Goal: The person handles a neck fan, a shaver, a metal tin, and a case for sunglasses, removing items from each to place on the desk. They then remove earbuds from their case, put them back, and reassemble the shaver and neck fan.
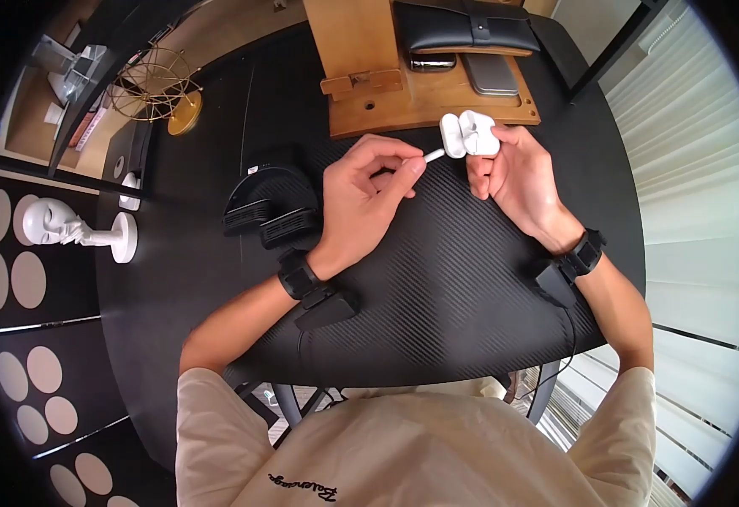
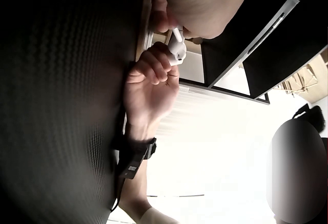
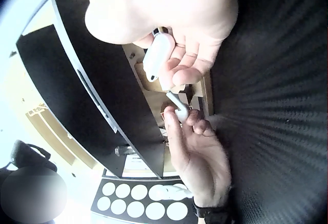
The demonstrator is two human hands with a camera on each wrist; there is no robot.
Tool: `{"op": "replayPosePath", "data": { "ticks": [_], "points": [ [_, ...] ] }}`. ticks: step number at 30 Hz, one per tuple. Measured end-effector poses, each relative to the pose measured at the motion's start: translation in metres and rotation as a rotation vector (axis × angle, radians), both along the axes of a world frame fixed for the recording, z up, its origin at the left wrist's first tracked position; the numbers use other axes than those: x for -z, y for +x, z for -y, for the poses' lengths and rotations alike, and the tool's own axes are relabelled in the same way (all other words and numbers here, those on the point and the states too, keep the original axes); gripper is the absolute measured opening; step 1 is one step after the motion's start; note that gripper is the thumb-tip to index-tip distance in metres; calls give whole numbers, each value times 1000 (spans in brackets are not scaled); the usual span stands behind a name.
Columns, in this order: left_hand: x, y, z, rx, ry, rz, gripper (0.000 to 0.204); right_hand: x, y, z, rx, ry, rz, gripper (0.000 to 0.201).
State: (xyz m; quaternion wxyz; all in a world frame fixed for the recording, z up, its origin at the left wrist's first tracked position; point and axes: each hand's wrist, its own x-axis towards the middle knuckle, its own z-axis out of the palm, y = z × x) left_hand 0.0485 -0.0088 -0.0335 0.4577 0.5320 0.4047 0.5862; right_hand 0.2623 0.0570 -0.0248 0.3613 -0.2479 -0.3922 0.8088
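Observation:
In the head view, the left hand (image 1: 363,201) pinches a white earbud (image 1: 434,155) between thumb and forefinger, its stem pointing toward the case. The right hand (image 1: 526,179) holds a white earbud case (image 1: 480,135) with its lid (image 1: 451,136) swung open on the left. The right wrist view shows the earbud (image 3: 180,108) at the left fingertips, apart from the case (image 3: 159,55) in the right hand. In the left wrist view, the case (image 2: 177,52) sits at the right hand's curled fingers. Whether another earbud is inside the case cannot be told.
Behind the hands stands a wooden organizer (image 1: 348,125) with a black pouch (image 1: 462,29) and a grey flat box (image 1: 490,74). A black round holder (image 1: 270,201) lies left of the left hand. Farther left are a white face sculpture (image 1: 48,221) and a gold wire ornament (image 1: 185,113).

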Motion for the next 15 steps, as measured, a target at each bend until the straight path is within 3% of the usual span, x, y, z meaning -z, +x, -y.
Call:
{"op": "replayPosePath", "data": {
  "ticks": [6,9,15],
  "points": [
    [-3,2,1,1,1,-101,24,-3,-3,1,34,-22,18,37],
    [2,1,-2,1,-43,20,23,3,0,-1,26,-5,36,34],
    [2,-2,-5,-36,-19,-28,26,-3,-7,6,50,91,167,28]
  ]
}}
